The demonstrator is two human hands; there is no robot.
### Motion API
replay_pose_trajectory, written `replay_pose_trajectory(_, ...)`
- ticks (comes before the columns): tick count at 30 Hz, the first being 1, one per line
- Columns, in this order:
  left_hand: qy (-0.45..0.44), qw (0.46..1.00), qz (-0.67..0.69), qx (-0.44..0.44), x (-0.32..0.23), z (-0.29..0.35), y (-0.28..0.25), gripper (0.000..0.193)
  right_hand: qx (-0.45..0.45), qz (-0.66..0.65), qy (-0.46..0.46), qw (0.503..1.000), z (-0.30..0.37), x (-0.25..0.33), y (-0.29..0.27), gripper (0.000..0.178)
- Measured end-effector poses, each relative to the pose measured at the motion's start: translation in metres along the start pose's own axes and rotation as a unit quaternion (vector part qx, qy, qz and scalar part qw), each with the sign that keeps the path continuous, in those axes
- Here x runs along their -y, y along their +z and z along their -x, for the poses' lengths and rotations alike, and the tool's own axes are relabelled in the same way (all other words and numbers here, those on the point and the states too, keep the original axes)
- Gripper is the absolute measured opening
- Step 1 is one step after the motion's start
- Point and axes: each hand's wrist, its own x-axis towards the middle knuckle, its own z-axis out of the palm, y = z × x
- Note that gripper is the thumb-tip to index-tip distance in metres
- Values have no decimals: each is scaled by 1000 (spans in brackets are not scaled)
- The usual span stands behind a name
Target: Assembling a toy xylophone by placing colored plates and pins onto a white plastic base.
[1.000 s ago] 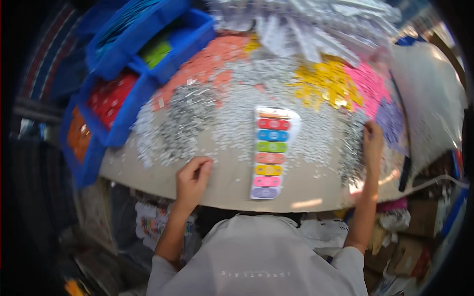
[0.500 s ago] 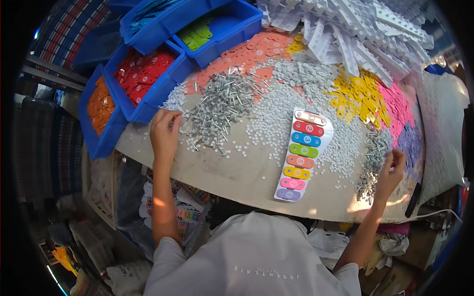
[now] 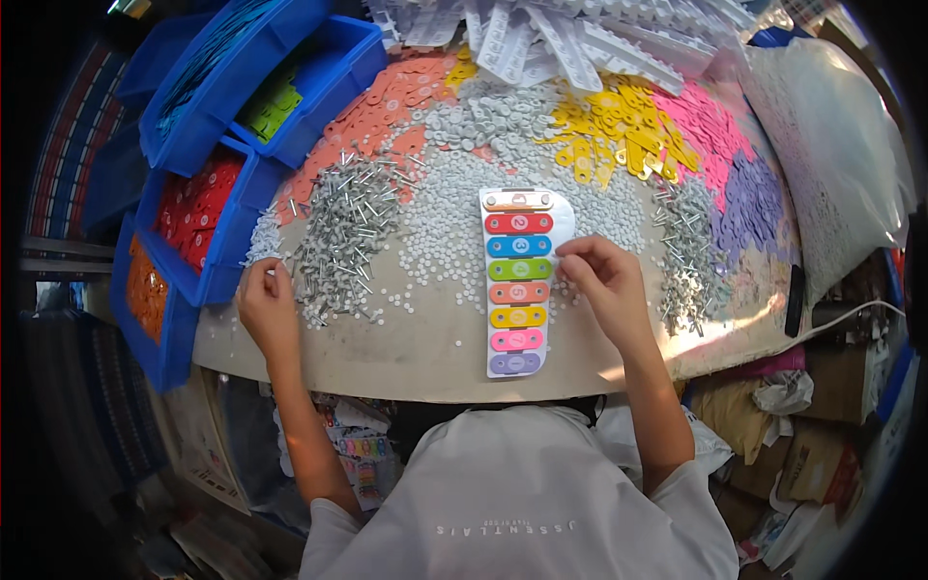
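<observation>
A toy xylophone [image 3: 561, 218] lies in the middle of the worktop, its white base carrying a column of coloured bars from white at the far end to purple at the near end. My right hand [image 3: 611, 290] is at its right edge beside the blue and green bars, thumb and forefinger pinched together; whatever is between them is too small to make out. At the left, my left hand [image 3: 263, 302] is closed in a pinch just below some small white discs [image 3: 263, 240]. What its fingertips hold is hidden. Right of that hand spreads a pile of metal pins [image 3: 343, 237].
Blue bins [image 3: 215, 280] with red, orange, green and blue bars stand at the left. Loose yellow [image 3: 623, 121], pink [image 3: 710, 130] and purple bars [image 3: 749, 203] lie right. More pins [image 3: 684, 251] lie near them. White bases [image 3: 561, 48] are stacked at the back, beside a clear bag [image 3: 826, 164].
My right hand has moved left from the right-hand pin pile to the xylophone's edge. My left hand stays by the white discs, its fingers pinched. The view has shifted and turned slightly.
</observation>
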Motion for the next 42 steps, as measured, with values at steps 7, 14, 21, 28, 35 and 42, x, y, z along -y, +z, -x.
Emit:
replay_pose_trajectory(7,-102,846,505,138,-84,16,10,13,-45,103,-59,992,-28,9,8,15)
replay_pose_trajectory(14,-142,694,590,388,-142,10,42,20,-39,111,-66,991,-46,1,11,13)
replay_pose_trajectory(21,-124,655,572,478,-167,-7,76,16,-29,213,-21,976,-56,22,1,21)
replay_pose_trajectory(28,-102,670,527,514,-172,-15,85,24,41,282,42,958,-76,16,-17,53)
replay_pose_trajectory(35,-143,712,426,540,-180,-17,95,45,127,248,151,948,-85,38,-19,63)
replay_pose_trajectory(42,-120,694,457,543,-180,-17,106,32,150,253,137,946,-94,21,-21,64)
